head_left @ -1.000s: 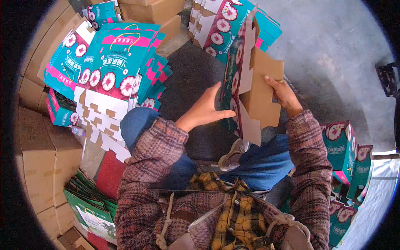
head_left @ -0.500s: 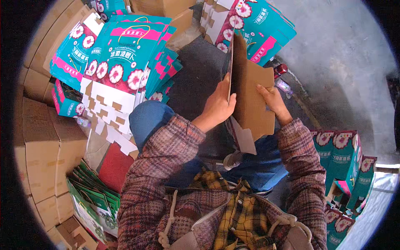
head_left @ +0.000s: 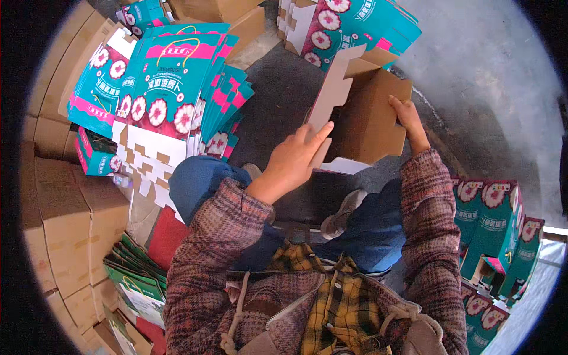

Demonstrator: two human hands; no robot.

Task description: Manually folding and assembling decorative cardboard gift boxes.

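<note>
Seated person in plaid wool jacket holds half-folded cardboard box [head_left: 367, 112] above knees, plain brown inside facing up. Left hand [head_left: 294, 161] lies flat, fingers straight, against notched pale flap. Right hand [head_left: 408, 121] grips box's far edge. Stack of flat glossy teal cartons [head_left: 171, 89] with flower print fans out at left; assembled teal boxes [head_left: 494, 228] stand right.
</note>
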